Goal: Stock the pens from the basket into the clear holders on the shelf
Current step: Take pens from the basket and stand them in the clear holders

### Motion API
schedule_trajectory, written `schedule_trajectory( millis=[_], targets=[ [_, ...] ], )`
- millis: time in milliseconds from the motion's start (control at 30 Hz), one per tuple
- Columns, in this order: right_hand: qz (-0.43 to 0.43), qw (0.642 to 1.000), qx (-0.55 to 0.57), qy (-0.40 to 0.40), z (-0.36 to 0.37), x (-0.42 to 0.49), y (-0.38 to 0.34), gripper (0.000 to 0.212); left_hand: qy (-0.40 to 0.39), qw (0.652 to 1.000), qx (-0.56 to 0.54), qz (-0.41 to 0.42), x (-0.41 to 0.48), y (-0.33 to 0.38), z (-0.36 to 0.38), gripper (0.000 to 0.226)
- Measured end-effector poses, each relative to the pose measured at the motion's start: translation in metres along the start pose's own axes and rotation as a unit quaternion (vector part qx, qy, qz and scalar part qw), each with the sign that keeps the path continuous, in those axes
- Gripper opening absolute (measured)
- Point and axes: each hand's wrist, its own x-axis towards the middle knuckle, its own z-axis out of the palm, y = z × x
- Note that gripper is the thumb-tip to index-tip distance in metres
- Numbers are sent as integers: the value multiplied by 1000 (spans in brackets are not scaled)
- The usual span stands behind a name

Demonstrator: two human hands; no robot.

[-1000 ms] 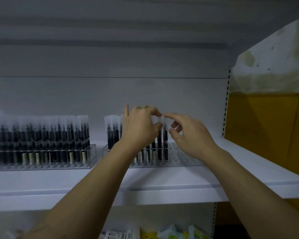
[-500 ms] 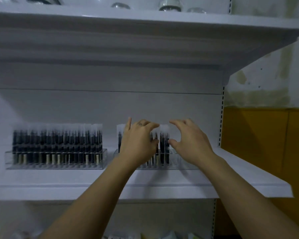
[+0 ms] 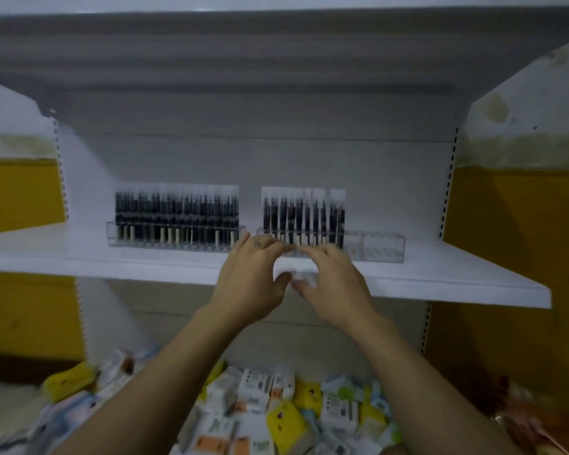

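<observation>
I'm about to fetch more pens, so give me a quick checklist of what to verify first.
1. Right holder has free slots: ok, right end empty.
2. Left holder filled: ok.
3. Pens in right holder upright: ok.
4. Left hand and right hand free: ok, no pen seen.
5. Basket within reach: cannot tell, out of view.

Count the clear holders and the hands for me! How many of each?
Clear holders: 2 (left holder, right holder)
Hands: 2 (left hand, right hand)
Total: 4
The pens are too blurred to count.
</observation>
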Motion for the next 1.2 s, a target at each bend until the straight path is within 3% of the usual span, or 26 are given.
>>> schedule_trajectory(
  millis=[300,567,833,1033,1200],
  targets=[
    [17,989,-2,-144,92,-79,-3,58,-96,993,4,-63,-110,-33,44,46],
    [84,949,-16,-302,185,-127,29,62,-241,959,-16,-151,-201,-76,116,50],
    [119,892,-18,-436,269,-176,51,64,-397,887,-35,-233,-292,-103,183,58],
    [129,857,-7,-499,315,-214,60,59,-443,843,-53,-300,-330,-108,216,57],
    [154,817,10,-556,344,-243,65,58,-505,768,-101,-381,-367,-110,246,54]
  ],
)
